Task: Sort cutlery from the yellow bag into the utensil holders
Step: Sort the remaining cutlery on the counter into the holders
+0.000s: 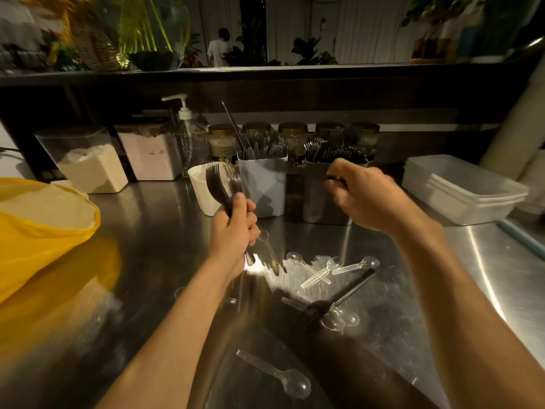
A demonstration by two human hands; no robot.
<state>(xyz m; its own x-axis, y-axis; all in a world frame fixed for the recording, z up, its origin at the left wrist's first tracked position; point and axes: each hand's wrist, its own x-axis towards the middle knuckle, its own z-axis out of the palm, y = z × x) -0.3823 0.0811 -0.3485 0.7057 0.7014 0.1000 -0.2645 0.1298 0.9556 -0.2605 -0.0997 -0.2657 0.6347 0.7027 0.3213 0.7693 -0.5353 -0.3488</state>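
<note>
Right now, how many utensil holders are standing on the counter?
3: a small white cup by the left hand, a pale holder of knives in the middle, a grey holder of forks behind the right hand.

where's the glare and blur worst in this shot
Head view: dim overall, hard glare on the steel counter near the left hand; the forks it grips and the yellow bag are motion-smeared; wide-angle bowing at the edges.

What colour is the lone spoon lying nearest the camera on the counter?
Clear, see-through plastic. The spoon shows best in the head view, low in the frame.
</note>
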